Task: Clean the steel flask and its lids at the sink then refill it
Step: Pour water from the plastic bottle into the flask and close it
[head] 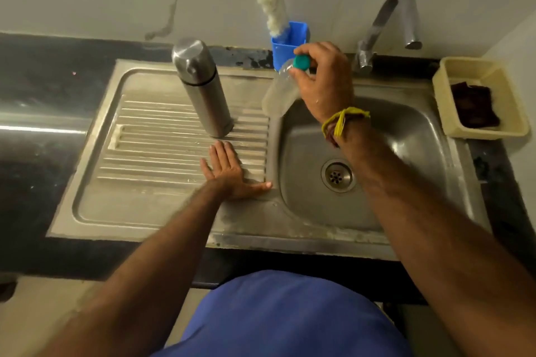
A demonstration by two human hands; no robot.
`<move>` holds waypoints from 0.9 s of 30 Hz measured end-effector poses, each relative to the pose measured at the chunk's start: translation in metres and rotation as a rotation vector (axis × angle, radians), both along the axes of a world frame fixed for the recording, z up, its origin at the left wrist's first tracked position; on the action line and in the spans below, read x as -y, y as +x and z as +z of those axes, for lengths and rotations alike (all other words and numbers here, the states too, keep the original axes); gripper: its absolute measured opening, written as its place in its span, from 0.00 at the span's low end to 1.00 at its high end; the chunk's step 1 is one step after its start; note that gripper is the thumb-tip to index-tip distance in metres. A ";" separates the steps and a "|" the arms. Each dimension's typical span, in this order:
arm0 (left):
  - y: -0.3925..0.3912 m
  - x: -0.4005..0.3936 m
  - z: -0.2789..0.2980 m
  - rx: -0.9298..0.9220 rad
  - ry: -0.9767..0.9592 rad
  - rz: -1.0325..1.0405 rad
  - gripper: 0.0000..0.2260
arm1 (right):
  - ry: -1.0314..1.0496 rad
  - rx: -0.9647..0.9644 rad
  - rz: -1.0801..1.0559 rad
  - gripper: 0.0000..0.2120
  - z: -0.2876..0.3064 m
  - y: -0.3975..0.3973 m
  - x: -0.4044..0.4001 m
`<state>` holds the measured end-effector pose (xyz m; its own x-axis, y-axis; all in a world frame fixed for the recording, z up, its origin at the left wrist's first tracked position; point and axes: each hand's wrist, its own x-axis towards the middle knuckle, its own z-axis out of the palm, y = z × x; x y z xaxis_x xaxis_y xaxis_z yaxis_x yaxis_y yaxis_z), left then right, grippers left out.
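The steel flask (203,87) stands upright with its lid on at the back of the ribbed drainboard (139,151). My left hand (232,174) rests flat on the drainboard just in front of the flask, fingers straight, thumb stretched toward the basin's edge. My right hand (322,81) is raised over the back left of the sink basin (406,136) and grips a clear plastic bottle (278,93) by its neck, just below the green cap (301,62). The bottle is blurred and tilts down to the left.
A blue holder (290,40) with a white bottle brush (274,10) stands against the wall behind the sink. The curved tap (385,26) rises at the back right. A cream tray (478,95) with a dark cloth sits right of the basin. Dark countertop (37,90) spreads to the left.
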<state>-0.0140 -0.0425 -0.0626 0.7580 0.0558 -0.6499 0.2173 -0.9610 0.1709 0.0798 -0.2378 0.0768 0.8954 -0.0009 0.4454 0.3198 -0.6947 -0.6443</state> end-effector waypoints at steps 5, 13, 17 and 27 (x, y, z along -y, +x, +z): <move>0.004 -0.001 0.005 -0.067 -0.011 -0.027 0.72 | -0.087 -0.038 0.065 0.12 0.002 0.046 -0.028; 0.005 0.000 0.006 -0.067 -0.032 -0.001 0.72 | -0.194 -0.064 0.127 0.13 -0.005 0.079 -0.057; 0.004 0.000 0.007 -0.065 -0.037 0.003 0.71 | -0.216 -0.094 0.132 0.14 -0.001 0.086 -0.064; 0.005 0.001 0.011 -0.071 -0.045 0.010 0.71 | -0.188 -0.187 0.109 0.19 -0.001 0.087 -0.071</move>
<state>-0.0094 -0.0436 -0.0517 0.7092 0.0329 -0.7042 0.2403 -0.9504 0.1975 0.1666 -0.1670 0.0754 0.9522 0.1670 0.2559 0.2872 -0.7754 -0.5624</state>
